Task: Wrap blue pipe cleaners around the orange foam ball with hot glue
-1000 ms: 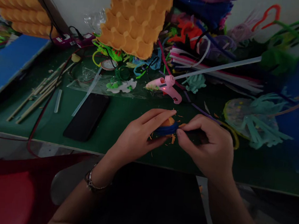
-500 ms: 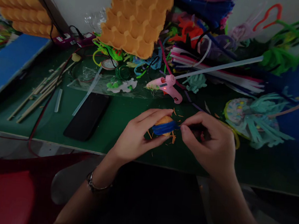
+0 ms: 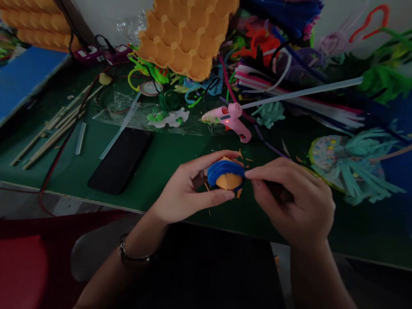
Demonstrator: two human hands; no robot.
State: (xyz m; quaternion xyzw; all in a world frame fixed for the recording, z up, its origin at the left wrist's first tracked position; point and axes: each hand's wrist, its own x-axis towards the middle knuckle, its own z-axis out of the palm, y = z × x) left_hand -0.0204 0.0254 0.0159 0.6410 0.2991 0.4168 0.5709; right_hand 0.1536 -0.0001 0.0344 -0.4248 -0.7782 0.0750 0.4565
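Between the thumb and fingers of my left hand (image 3: 188, 187) is a small orange egg-carton cup (image 3: 229, 181), its pointed side turned towards me. A fuzzy blue pipe cleaner (image 3: 222, 168) lies in bands around the cup. The thumb and forefinger of my right hand (image 3: 292, 197) are pinched together at the blue band's right side, seemingly on the pipe cleaner's end. The other right fingers are curled and partly hidden. Just beyond my hands a pink hot glue gun (image 3: 231, 120), its red light lit and a long glue stick in its back, lies on the table.
Orange scraps (image 3: 239, 193) litter the green table (image 3: 177, 147). To the left are a black phone (image 3: 120, 161), wooden sticks (image 3: 57, 128) and glue sticks (image 3: 80, 138). Orange egg trays (image 3: 187, 26) and bundled pipe cleaners (image 3: 299, 95) crowd the back. A teal pipe-cleaner bunch (image 3: 365, 165) lies right.
My left hand has tilted the cup, so more of its orange point faces me. My right hand has shifted slightly and turned, its fingers now over the blue band's right side.
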